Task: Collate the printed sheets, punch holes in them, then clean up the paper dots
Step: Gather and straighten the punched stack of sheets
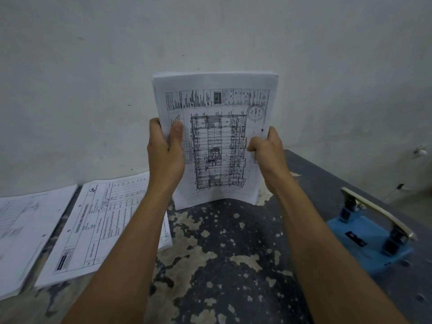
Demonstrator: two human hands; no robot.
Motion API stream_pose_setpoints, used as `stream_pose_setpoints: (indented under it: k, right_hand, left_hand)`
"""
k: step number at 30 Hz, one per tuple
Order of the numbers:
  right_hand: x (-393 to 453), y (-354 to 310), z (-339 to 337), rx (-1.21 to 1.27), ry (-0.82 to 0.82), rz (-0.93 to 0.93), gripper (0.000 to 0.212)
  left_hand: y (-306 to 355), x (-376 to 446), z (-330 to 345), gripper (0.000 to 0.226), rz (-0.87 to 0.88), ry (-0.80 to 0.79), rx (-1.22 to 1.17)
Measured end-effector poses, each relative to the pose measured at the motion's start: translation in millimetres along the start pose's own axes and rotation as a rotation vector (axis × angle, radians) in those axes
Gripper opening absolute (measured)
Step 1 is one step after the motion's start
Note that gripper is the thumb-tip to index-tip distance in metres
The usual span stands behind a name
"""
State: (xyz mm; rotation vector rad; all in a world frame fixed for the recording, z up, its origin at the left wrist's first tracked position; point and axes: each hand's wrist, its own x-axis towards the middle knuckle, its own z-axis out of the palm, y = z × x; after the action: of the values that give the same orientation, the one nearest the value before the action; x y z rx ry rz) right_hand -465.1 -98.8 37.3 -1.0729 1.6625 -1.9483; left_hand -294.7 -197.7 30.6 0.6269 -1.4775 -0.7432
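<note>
I hold a stack of printed sheets upright, its bottom edge resting on the worn dark table. The top sheet shows a floor-plan drawing. My left hand grips the stack's left edge, thumb on the front. On the opposite edge, my right hand grips with its thumb curled onto the front. A blue hole punch with a metal lever stands on the table to the right, apart from both hands.
Two more stacks of printed sheets lie flat at the left: one with a form on top, beside my left forearm, and another at the far left edge. A pale wall rises directly behind the table.
</note>
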Motion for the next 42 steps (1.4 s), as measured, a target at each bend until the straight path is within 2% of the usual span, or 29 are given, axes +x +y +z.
stream_pose_setpoints:
  k: [9,12,14,16,19,22,24,25,28,29,31,35,38,40,42]
  right_hand:
    - [-3.0,-1.7,7.4,0.023,0.057,-0.021,0.034]
    - [-4.7,-1.3,8.9,-0.03,-0.003,0.005,0.041]
    - [-6.4,-3.7,10.0,-0.044,0.02,-0.014,0.042]
    - [-8.7,-12.5,11.7,-0.1,0.108,-0.114,0.054]
    - [-12.9,-34.6,13.0,-0.314,0.235,-0.391,0.067]
    - [-17.3,-71.0,22.3,-0.526,0.29,-0.688,0.076]
    - [-14.2,-94.5,31.8,-0.728,0.311,-0.797,0.082]
    - [-12.7,-103.4,36.5,-0.84,0.263,-0.817,0.083]
    - [-10.4,-116.0,51.2,-1.13,-0.042,-0.762,0.074]
    - [-10.5,-116.0,54.9,-1.154,-0.057,-0.76,0.071]
    - [-11.9,-116.6,58.4,-1.113,0.019,-0.814,0.073]
    - [-12.6,-114.4,58.6,-1.149,-0.1,-0.778,0.072]
    - [-14.1,-102.0,45.8,-0.854,0.169,-0.782,0.066]
    - [-15.8,-83.9,33.9,-0.568,0.326,-0.595,0.068]
    - [-14.1,-59.7,22.9,-0.318,0.375,-0.282,0.069]
  left_hand:
    - [-3.2,0.6,0.1,0.031,-0.018,-0.016,-0.007]
    - [-4.7,1.0,-0.7,0.029,-0.018,-0.012,-0.003]
    - [-5.2,2.0,-1.6,0.025,-0.022,-0.019,-0.001]
    - [-3.5,4.5,-3.7,0.023,-0.029,-0.023,-0.011]
    - [2.4,11.0,-7.1,0.024,-0.01,-0.018,-0.025]
    - [9.7,14.2,-8.0,0.021,0.032,-0.024,-0.031]
    - [11.3,13.5,-6.2,0.02,0.038,-0.033,-0.032]
    - [12.2,12.7,-5.8,0.02,0.034,-0.036,-0.028]
    - [13.0,12.5,-8.1,0.02,0.032,-0.041,-0.036]
    - [12.6,13.1,-8.9,0.021,0.034,-0.046,-0.04]
    - [13.0,13.7,-9.5,0.024,0.033,-0.057,-0.035]
    - [13.8,11.9,-9.8,0.025,0.032,-0.06,-0.063]
    - [13.7,10.1,-8.8,0.024,0.019,-0.056,-0.061]
    - [11.8,8.8,-9.5,0.019,0.002,-0.054,-0.076]
    - [10.1,7.4,-10.0,0.014,-0.014,-0.048,-0.083]
